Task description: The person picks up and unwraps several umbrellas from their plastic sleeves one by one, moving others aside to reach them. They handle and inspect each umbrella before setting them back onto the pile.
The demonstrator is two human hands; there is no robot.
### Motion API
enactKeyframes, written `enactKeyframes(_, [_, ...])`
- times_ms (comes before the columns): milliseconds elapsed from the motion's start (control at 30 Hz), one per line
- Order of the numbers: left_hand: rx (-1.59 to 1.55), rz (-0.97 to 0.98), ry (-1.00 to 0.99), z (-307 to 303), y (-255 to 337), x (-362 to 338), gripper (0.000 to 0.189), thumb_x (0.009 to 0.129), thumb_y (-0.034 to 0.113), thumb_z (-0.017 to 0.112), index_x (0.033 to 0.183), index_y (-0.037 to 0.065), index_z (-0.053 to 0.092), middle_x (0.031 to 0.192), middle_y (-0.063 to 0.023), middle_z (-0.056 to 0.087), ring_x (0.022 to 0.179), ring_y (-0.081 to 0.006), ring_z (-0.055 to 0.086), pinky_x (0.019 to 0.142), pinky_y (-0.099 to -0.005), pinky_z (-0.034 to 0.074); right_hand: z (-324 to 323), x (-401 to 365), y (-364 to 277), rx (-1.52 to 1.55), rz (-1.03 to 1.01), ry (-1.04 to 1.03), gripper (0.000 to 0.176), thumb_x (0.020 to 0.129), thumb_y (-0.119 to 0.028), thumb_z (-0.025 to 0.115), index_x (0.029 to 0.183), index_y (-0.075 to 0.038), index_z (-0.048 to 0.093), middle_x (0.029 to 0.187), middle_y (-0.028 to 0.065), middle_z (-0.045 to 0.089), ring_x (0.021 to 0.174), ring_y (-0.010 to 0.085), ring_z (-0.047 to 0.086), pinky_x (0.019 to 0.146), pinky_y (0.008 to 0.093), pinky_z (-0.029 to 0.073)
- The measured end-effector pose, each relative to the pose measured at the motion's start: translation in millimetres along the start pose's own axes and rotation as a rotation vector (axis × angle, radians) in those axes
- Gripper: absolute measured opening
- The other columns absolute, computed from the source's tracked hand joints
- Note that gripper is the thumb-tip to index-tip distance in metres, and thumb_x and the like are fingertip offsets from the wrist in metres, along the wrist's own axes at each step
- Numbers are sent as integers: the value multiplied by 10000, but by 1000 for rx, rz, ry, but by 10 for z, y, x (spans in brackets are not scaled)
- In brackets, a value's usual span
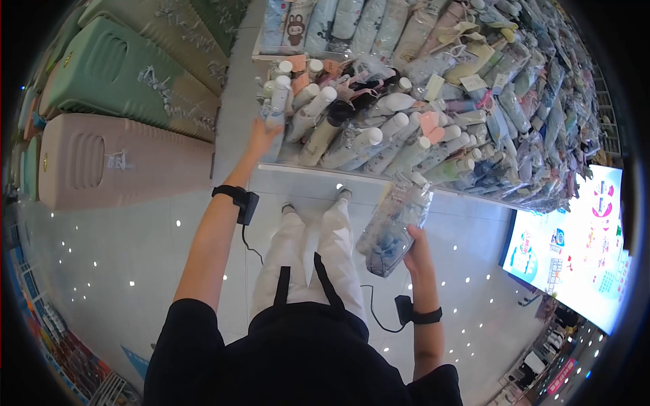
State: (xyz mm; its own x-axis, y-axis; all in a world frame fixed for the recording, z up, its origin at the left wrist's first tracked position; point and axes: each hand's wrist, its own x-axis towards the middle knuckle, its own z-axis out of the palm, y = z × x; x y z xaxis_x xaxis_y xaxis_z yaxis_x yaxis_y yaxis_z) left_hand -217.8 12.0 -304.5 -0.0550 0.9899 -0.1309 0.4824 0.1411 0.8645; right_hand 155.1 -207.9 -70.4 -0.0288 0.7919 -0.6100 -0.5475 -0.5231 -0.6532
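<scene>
My left hand reaches to the left front corner of the display, its fingers around a pale folding umbrella with a white handle end. That umbrella stands upright at the end of the row. My right hand is closed on the side of a clear plastic-wrapped bundle, apparently of folding umbrellas, with a blue pattern near its lower end. It is tilted in front of the display's edge. Beside my left hand, a dark-topped umbrella leans among several white-ended ones.
Many wrapped umbrellas are heaped along the display shelf. Large pink and green suitcases stand at left. A bright screen stands at right. Tiled floor lies below, and cords hang from both wrist straps.
</scene>
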Motion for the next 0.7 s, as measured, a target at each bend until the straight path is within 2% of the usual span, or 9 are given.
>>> enactKeyframes(100, [-119,-138,-192,-238,541,-134,777,712,385,721,1204,-100,366,1059,-230,513,864,-314,578,654,-367,493,-58,-19,23,48,8,-27,577,755,-156,615,1247,26,375,1168,144,517,1080,236,514,939,349,410])
enactKeyframes(167, [-87,-56,22,-97,169,-87,786,683,345,758,1200,-97,366,1033,-203,521,803,-294,592,565,-355,494,-83,-58,31,21,-9,38,552,753,-138,617,1227,32,391,1144,139,528,1052,228,528,918,339,426])
enactKeyframes(233, [-235,-47,33,-155,375,-211,808,657,320,786,1206,-93,360,1059,-224,505,889,-292,573,590,-353,496,-45,-140,-21,17,-17,63,525,747,-108,621,1204,38,407,1114,129,540,1015,213,545,884,321,447])
enactKeyframes(367, [316,203,289,-217,540,-368,805,652,302,788,1215,-67,346,1140,-240,436,1083,-347,439,892,-392,387,-79,-276,-52,58,-48,78,509,769,-121,624,1197,53,411,1114,135,546,1018,206,546,890,319,441])
enactKeyframes(433, [275,317,466,-222,1044,-603,674,695,238,752,1201,-21,389,1122,-225,438,1064,-357,427,942,-405,318,-150,-328,-81,34,-51,79,516,774,-128,629,1200,58,406,1120,136,544,1023,208,544,896,322,438])
enactKeyframes(500, [286,431,497,-131,1296,-765,472,735,188,707,1114,8,492,1013,-188,497,996,-331,471,885,-389,359,-147,-451,-126,34,-73,82,531,779,-146,638,1209,58,402,1128,138,541,1026,213,543,903,326,433])
enactKeyframes(567, [253,527,80,45,1557,-921,271,765,149,662,978,6,575,895,-139,554,891,-287,526,812,-363,400,-217,-537,-136,46,-95,143,548,777,-160,643,1216,58,398,1137,140,537,1035,215,539,907,327,430])
enactKeyframes(633, [9,326,-406,374,1735,-1011,143,805,123,603,892,9,609,809,-106,592,764,-256,569,728,-330,440,-271,-638,-220,58,-113,152,567,773,-174,650,1223,57,393,1144,140,532,1045,216,533,913,328,427])
enactKeyframes(700, [107,584,-549,684,1818,-1004,125,829,111,567,895,14,610,814,-119,616,719,-233,594,674,-311,459,-333,-797,-316,78,-118,124,591,767,-187,658,1231,56,385,1150,139,528,1056,218,527,919,330,423])
